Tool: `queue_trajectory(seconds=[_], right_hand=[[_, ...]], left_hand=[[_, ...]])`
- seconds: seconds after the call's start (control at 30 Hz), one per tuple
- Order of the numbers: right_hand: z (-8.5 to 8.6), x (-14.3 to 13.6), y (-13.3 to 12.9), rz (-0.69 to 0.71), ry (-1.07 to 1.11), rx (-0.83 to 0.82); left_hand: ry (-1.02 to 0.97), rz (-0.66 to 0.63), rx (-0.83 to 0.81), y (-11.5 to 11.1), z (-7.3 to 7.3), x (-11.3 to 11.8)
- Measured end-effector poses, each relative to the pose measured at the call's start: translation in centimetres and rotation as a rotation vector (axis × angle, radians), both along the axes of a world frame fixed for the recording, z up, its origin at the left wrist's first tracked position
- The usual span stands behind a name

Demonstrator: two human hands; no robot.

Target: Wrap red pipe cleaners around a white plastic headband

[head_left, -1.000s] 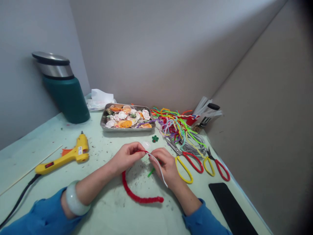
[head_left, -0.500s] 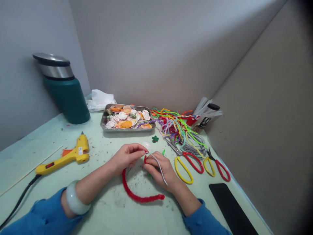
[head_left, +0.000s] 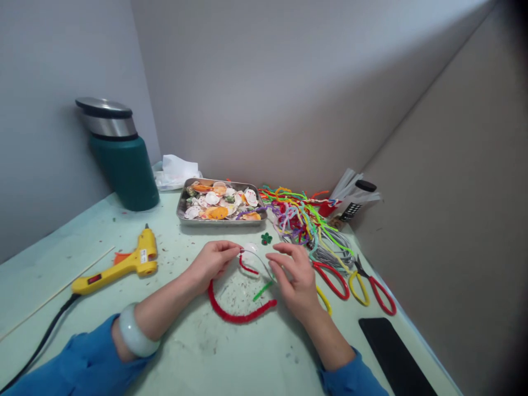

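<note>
My left hand (head_left: 214,263) is closed in a pinch at the middle of the table. Between its thumb and index finger are a thin red pipe cleaner (head_left: 248,269) and one end of a thin grey wire (head_left: 258,257). A thick, fuzzy red pipe cleaner (head_left: 241,318) curves out from under this hand in a wide arc. My right hand (head_left: 295,278) is open beside the wire, fingers apart, with the wire's free end close to its thumb. Between the hands lies a short green pipe cleaner piece (head_left: 263,291). A small green flower (head_left: 266,238) sits just beyond.
A metal tray (head_left: 220,223) of shells stands at the back, beside tangled coloured pipe cleaners (head_left: 301,214). Scissors (head_left: 373,286) and a black flat object (head_left: 394,355) lie right. To the left are a yellow glue gun (head_left: 124,267), a thin stick (head_left: 61,289) and a green bottle (head_left: 126,170).
My right hand has let go and moved right, its fingers spreading. The thin red pipe cleaner's end and the green piece now show between the hands. The view has shifted slightly.
</note>
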State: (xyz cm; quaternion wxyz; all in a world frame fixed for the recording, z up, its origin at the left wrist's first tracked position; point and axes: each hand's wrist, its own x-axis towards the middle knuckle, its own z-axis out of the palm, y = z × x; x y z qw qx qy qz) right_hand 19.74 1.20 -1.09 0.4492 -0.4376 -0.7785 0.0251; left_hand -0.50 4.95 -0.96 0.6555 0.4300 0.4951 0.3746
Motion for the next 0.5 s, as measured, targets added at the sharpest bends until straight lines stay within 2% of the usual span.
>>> queue_trajectory(seconds=[0.13,0.23,0.5], right_hand=[[0.1,-1.6,-0.7,0.001,-0.223,-0.003],[-0.1,-2.5,-0.7,-0.035,-0.313,-0.029],[-0.2,-2.6,-0.8,0.035,-0.359,0.003]], left_hand=[[0.048,-0.024,0.038,-0.2,0.1,0.2],[0.068,-0.007,0.056,-0.5,0.3,0.4],[0.055,-0.017,0.025,-0.7,0.6,0.4]])
